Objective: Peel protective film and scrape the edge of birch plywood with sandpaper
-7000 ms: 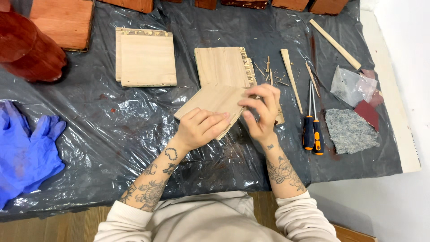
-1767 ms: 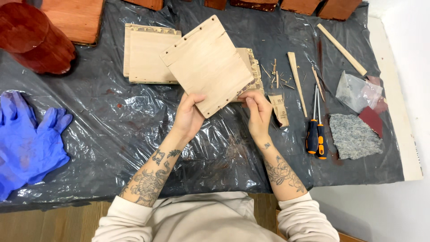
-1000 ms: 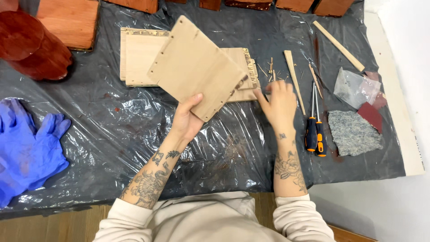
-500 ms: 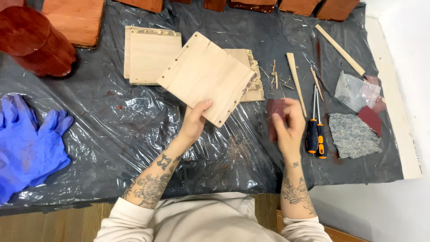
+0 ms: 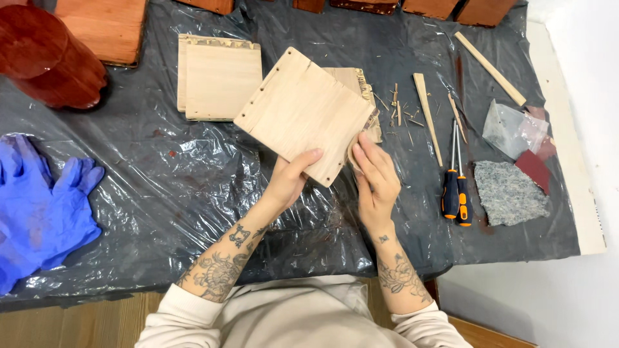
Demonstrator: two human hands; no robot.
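My left hand (image 5: 290, 182) grips the lower corner of a pale square wooden panel (image 5: 303, 113) with small holes along its edges and holds it tilted above the black plastic sheet (image 5: 161, 193). At the panel's right edge, my right hand (image 5: 377, 177) presses a small folded piece of brownish sandpaper (image 5: 353, 153). My fingers hide most of the sandpaper.
A stack of similar panels (image 5: 219, 77) lies behind, and another panel (image 5: 356, 80) is partly hidden. Two screwdrivers (image 5: 454, 187), a grey abrasive pad (image 5: 509, 193), a plastic bag (image 5: 512, 129) and wooden sticks (image 5: 427, 116) lie right. Blue gloves (image 5: 39, 206) and red-brown wooden pieces (image 5: 45, 58) sit left.
My right hand let go of the panel, picked up a piece of sandpaper from the right and brought it to the panel's right edge. My left hand kept the panel raised.
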